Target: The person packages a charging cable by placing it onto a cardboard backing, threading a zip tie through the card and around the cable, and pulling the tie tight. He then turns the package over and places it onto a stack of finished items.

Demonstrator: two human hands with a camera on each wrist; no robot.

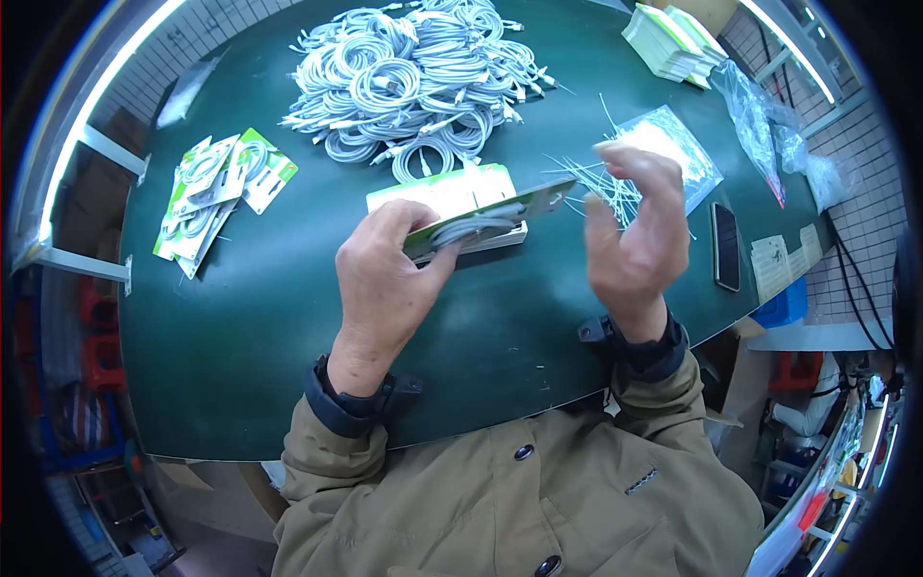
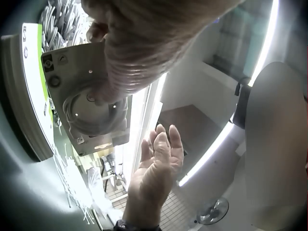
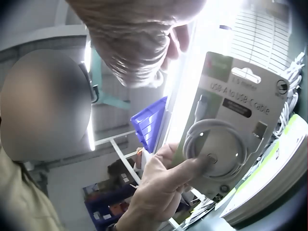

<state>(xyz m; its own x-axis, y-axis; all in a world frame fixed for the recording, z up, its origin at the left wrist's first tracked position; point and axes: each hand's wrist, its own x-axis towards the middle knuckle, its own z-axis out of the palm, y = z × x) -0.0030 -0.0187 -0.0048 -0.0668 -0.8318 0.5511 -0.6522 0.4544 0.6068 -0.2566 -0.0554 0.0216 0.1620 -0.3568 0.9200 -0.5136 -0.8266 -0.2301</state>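
Note:
My left hand [image 1: 385, 264] pinches a printed cable card [image 3: 236, 115], with its thumb over a coiled grey-white USB cable [image 3: 216, 149] on the card's front. In the right wrist view the print reads USB-A to USB-C cable. Seen from the head view, the card [image 1: 495, 221] tilts nearly edge-on above a stack of cards [image 1: 510, 236]. Off to the card's right, my right hand [image 1: 639, 231] is raised and slightly blurred, its fingers loosely bent with nothing between them. Behind that hand lie thin white ties [image 1: 615, 192], partly hidden by it.
A large heap of coiled cables [image 1: 413, 82] covers the table's far middle. Carded cables [image 1: 207, 197] lie on the left. To the right are a clear plastic bag of ties [image 1: 697, 168], a phone [image 1: 726, 247] and crumpled plastic [image 1: 784, 144]; more cards [image 1: 663, 48] stand at the far right.

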